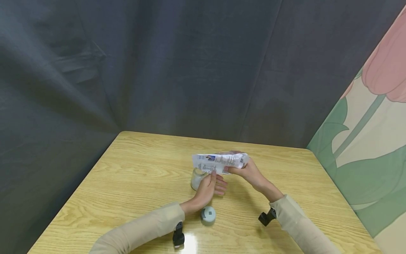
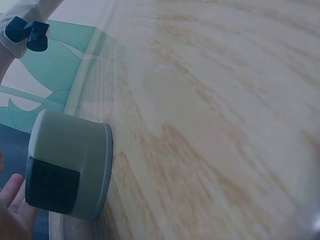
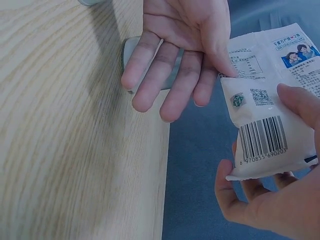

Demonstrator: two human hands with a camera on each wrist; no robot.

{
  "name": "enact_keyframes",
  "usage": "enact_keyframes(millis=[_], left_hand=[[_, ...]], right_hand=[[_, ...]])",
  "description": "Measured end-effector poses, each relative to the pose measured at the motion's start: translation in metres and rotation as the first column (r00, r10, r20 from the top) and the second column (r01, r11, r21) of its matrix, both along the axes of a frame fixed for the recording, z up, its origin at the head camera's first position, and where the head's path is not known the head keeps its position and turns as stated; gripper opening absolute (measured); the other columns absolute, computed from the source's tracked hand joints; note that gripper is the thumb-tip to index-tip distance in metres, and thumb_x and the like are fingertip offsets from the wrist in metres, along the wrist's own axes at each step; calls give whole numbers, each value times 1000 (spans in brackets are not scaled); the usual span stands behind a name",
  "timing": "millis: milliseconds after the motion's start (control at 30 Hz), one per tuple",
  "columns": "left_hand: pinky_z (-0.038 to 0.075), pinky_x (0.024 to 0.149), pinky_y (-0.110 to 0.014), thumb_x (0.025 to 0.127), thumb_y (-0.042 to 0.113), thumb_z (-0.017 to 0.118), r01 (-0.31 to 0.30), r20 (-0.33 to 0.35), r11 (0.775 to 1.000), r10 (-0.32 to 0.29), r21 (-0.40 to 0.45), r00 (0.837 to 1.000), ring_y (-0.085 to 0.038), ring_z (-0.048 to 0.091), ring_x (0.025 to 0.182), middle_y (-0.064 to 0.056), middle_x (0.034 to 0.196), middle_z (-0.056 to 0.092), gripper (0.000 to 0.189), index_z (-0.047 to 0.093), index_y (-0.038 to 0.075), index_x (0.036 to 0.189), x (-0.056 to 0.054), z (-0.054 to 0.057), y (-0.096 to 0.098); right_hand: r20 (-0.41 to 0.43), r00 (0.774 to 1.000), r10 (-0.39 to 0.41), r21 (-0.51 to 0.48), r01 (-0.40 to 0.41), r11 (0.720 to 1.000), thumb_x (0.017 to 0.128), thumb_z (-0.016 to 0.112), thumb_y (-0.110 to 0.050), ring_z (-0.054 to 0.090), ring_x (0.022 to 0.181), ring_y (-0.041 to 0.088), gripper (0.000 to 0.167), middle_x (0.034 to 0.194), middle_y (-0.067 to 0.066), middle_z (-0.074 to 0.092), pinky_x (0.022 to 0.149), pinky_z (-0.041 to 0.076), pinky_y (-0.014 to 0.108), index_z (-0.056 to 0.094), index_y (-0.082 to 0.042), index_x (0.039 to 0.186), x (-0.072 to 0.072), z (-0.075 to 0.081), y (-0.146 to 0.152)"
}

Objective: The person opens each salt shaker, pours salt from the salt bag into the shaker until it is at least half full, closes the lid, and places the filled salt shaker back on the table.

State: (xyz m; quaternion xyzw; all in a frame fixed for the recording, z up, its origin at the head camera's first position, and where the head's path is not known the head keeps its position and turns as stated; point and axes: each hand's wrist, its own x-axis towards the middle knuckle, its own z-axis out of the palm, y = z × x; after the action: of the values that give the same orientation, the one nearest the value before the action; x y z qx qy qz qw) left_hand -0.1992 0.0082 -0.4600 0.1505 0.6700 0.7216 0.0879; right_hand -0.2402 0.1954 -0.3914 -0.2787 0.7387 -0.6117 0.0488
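Observation:
A white printed packet (image 1: 222,160) is held up over the table by my right hand (image 1: 248,173), thumb on the near face and fingers behind. A barcode shows on the packet (image 3: 270,110) in the right wrist view. My left hand (image 1: 206,190) is below it, its fingers extended and its thumb tip touching the packet's lower edge. Just behind the left hand stands a clear glass jar (image 1: 195,180), partly covered by that hand; its contents are hard to make out. Closer to me, a pale grey-green lid-like piece (image 1: 208,214) with a dark patch rests on the table.
The light wood table (image 1: 142,169) extends around the hands. A dark curtain (image 1: 203,70) hangs behind it, and a flower-patterned wall covering (image 1: 364,151) borders the right side. Black wrist cameras are strapped at the left sleeve (image 1: 158,220) and right sleeve (image 1: 295,218).

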Motion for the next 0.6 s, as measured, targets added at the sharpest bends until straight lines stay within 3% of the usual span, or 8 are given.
enact_keyframes(millis=[600], left_hand=[[61,82,-42,111,33,18,-3,4,1000,3,-1,1000,-48,64,100,-26,108,65,58,47,-16,119,0,-2,0]], right_hand=[[12,1000,10,-18,-10,1000,90,71,1,65,109,26,45,128,12,64,86,60,37,57,-3,133,0,0,0]])
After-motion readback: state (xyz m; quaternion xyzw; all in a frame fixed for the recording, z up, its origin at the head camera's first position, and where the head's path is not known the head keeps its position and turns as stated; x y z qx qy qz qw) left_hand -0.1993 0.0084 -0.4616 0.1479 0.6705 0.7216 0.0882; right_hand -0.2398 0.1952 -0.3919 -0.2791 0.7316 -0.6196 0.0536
